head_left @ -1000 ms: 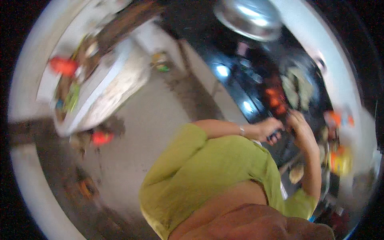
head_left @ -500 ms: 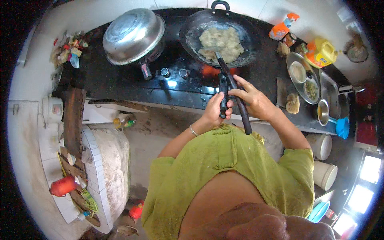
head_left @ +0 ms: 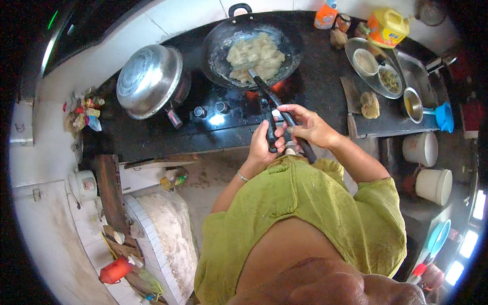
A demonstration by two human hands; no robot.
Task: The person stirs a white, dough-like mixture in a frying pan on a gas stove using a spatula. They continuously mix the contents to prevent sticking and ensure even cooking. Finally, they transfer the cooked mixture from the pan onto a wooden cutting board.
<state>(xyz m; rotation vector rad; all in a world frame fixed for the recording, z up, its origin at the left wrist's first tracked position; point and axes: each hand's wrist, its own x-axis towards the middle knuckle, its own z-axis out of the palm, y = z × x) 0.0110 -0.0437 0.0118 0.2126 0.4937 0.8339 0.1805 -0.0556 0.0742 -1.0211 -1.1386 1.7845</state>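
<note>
A dark wok (head_left: 212,57) stands on the black stove, with a flat, pale, lumpy batter-like mass (head_left: 256,53) cooking in it. My left hand (head_left: 261,145) is closed round the wok's black handle (head_left: 265,109), close to my waist. My right hand (head_left: 316,129) grips the long dark handle of a spatula (head_left: 267,91), fingers curled over it. The spatula slants across above the wok handle. Its metal end rests at the near edge of the food, and the blade itself is mostly hidden there. An orange-red glow shows under the wok's near right side.
A large silver metal basin (head_left: 147,79), upturned, sits left of the wok, near two stove knobs (head_left: 221,107). To the right are a metal tray (head_left: 356,48) with bowls, a steel bowl (head_left: 413,104), a blue scoop (head_left: 444,118) and a yellow jug (head_left: 386,28). White buckets (head_left: 433,185) stand below.
The whole view has turned, so the wok and basin appear further left and the counter items tilt. Both hands keep their holds. My right fingers sit closer round the spatula handle.
</note>
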